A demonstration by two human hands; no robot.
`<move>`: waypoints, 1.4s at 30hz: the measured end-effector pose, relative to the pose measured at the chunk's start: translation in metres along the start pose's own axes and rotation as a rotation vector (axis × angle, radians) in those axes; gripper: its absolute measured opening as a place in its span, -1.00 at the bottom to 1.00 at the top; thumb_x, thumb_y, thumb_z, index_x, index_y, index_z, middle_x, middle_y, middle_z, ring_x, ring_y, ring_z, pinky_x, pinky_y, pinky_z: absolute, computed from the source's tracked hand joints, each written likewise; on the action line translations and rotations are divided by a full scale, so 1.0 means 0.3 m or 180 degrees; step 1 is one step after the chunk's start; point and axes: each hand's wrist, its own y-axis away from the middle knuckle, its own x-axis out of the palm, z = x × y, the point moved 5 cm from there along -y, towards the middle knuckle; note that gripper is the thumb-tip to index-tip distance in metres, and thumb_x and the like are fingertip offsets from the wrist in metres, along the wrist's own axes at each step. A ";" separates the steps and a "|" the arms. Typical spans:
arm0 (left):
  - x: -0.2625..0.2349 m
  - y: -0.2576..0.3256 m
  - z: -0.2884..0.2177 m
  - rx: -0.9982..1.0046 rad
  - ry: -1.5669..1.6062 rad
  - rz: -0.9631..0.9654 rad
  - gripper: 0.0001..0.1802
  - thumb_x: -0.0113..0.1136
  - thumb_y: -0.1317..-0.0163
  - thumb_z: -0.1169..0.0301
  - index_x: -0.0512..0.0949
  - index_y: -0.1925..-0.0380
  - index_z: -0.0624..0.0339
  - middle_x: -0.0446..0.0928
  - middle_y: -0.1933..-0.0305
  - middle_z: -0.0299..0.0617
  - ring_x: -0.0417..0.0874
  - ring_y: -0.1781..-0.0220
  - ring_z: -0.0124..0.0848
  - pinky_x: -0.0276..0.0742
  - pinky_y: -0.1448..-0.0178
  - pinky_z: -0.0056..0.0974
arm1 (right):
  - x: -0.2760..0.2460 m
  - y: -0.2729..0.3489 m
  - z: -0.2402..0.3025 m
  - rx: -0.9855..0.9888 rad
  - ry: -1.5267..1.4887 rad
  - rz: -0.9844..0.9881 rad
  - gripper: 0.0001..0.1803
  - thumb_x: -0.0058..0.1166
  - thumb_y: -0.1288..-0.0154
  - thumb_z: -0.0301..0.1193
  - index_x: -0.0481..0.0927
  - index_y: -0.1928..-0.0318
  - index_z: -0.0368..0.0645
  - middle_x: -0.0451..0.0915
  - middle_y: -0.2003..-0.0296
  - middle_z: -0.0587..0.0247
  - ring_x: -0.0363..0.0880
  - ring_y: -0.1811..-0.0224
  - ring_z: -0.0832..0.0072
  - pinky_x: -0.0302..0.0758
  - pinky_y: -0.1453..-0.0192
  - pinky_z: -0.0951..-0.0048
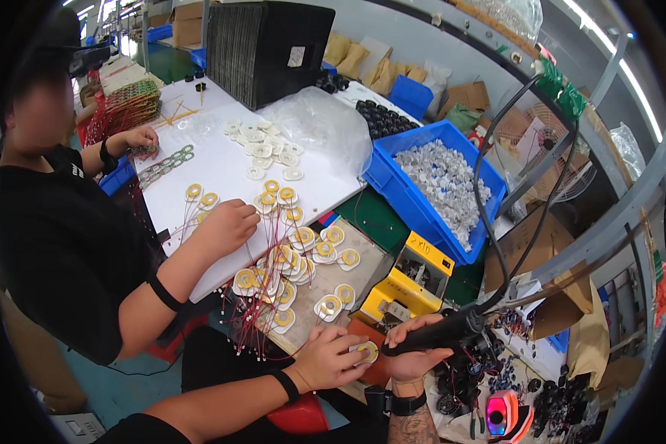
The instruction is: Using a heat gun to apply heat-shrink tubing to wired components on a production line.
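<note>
The left hand (328, 360) touches a yellow-centred disc (367, 351), the right hand (414, 361) grips a black tool (438, 334) (near a yellow box (382, 299))

Matt black tool (438, 335), smooth yellow-and-white disc (371, 350), smooth blue plastic bin (405, 197), crinkled glossy plastic sheet (320, 127)

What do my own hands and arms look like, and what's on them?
Both hands are gloveless. The left hand has a black wristband, with a black sleeve higher up. The right hand has a black wrist strap with a boxy device; that forearm is tattooed.
</note>
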 end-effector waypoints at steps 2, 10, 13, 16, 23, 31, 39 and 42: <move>0.007 0.010 0.006 -0.0008 0.0010 0.0061 -0.78 0.51 -0.16 0.14 0.75 0.20 -0.21 0.69 -0.09 -0.50 0.61 -0.05 -0.35 0.37 -0.12 -0.12 | 0.013 -0.014 0.011 -0.0034 0.0188 0.0027 -0.01 -0.19 -0.22 0.67 0.31 0.04 -0.09 0.42 0.51 0.23 0.52 0.56 0.39 0.58 0.43 0.29; 0.008 0.012 0.015 0.0004 0.0158 -0.0008 -0.77 0.48 -0.19 0.15 0.73 0.16 -0.19 0.68 -0.13 -0.46 0.60 -0.09 -0.32 0.39 -0.13 -0.10 | 0.130 -0.194 0.158 -0.0621 0.0517 0.0150 0.01 -0.27 -0.25 0.70 0.37 0.05 -0.11 0.39 0.49 0.31 0.42 0.59 0.47 0.46 0.46 0.40; 0.008 0.012 0.030 0.0044 0.0096 0.0030 -0.70 0.53 -0.13 0.15 0.76 0.11 -0.24 0.68 -0.12 -0.49 0.59 -0.03 -0.32 0.41 -0.05 -0.15 | 0.102 -0.200 0.064 -0.0460 0.0513 0.0134 0.01 -0.29 -0.24 0.71 0.33 0.10 -0.10 0.37 0.46 0.33 0.43 0.57 0.48 0.45 0.47 0.40; 0.011 0.016 0.022 0.0046 0.0213 0.0002 -0.71 0.52 -0.13 0.18 0.76 0.11 -0.22 0.67 -0.13 -0.47 0.59 -0.02 -0.31 0.42 -0.05 -0.16 | 0.089 -0.171 0.038 -0.0429 0.0521 0.0196 0.01 -0.27 -0.23 0.71 0.31 0.12 -0.10 0.36 0.46 0.34 0.44 0.57 0.49 0.44 0.48 0.40; 0.020 0.026 0.033 0.0011 0.0291 0.0184 -0.73 0.44 -0.20 0.19 0.74 0.09 -0.14 0.64 -0.21 -0.41 0.58 -0.11 -0.27 0.45 -0.13 -0.09 | 0.065 -0.138 0.046 -0.0343 0.0339 -0.0179 0.02 -0.33 -0.24 0.71 0.30 0.11 -0.12 0.39 0.53 0.26 0.44 0.61 0.43 0.48 0.47 0.38; 0.019 0.010 0.032 0.0021 0.0331 0.0105 -0.67 0.46 -0.19 0.19 0.73 0.03 -0.12 0.66 -0.17 -0.42 0.58 -0.11 -0.26 0.48 -0.16 -0.09 | 0.120 -0.036 0.116 -0.0322 0.0060 0.0058 0.02 -0.29 -0.28 0.68 0.29 0.00 -0.15 0.46 0.50 0.15 0.51 0.56 0.33 0.55 0.40 0.27; 0.026 0.018 0.046 -0.0298 0.0507 0.0182 -0.38 0.54 -0.15 0.14 0.63 -0.20 0.08 0.69 -0.10 -0.35 0.62 -0.06 -0.24 0.53 -0.12 -0.11 | 0.128 0.010 0.110 -0.0186 0.0088 0.0108 0.02 -0.30 -0.29 0.67 0.28 0.04 -0.16 0.46 0.51 0.14 0.50 0.57 0.32 0.54 0.44 0.27; 0.017 0.021 0.050 -0.0287 0.0510 0.0165 -0.39 0.54 -0.15 0.14 0.63 -0.19 0.08 0.70 -0.10 -0.33 0.62 -0.05 -0.23 0.56 -0.11 -0.12 | 0.130 0.023 0.092 -0.0175 -0.0004 0.0096 0.02 -0.31 -0.29 0.68 0.29 0.06 -0.17 0.45 0.52 0.13 0.49 0.59 0.31 0.54 0.45 0.26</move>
